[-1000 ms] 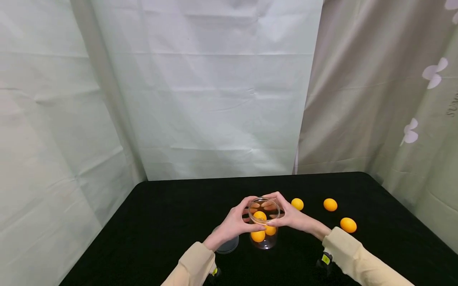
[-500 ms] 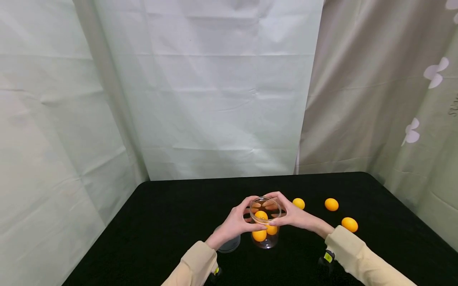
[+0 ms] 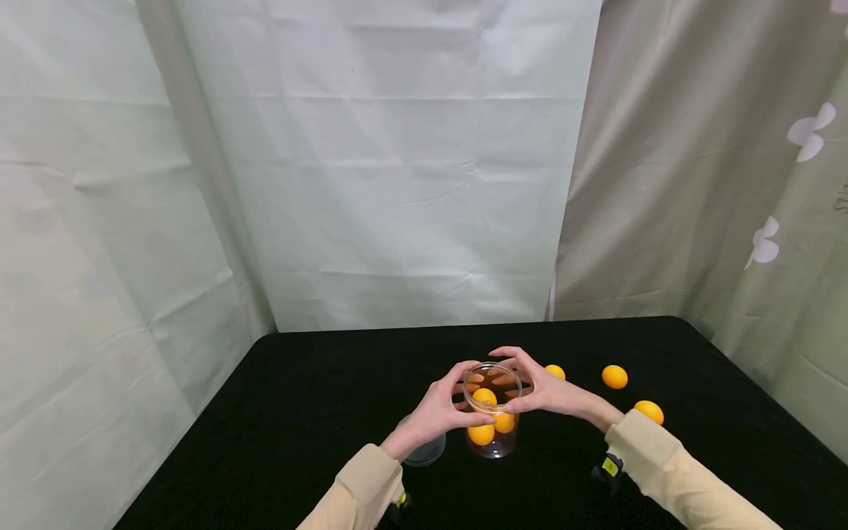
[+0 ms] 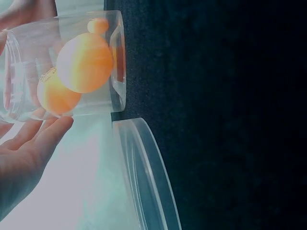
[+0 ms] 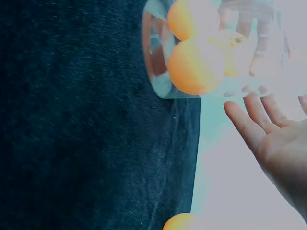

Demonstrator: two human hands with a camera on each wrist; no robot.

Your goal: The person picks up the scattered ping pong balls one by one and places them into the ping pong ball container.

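Right hand (image 3: 542, 390) has loosened since half a second ago: fingertips lifted and spread, fingers relaxed, thumb near the rim; can't tell if it touches. Left hand (image 3: 442, 407) hasn't moved, fingers and thumb curved round the clear jar (image 3: 493, 447), gripping it. Jar upright on black tabletop (image 3: 318, 412), between the hands, three orange ping-pong balls (image 3: 485, 397) inside. Clear round lid (image 3: 425, 451) flat near left wrist, partly hidden. Three loose orange balls (image 3: 615, 377) right of jar, one partly behind right hand.
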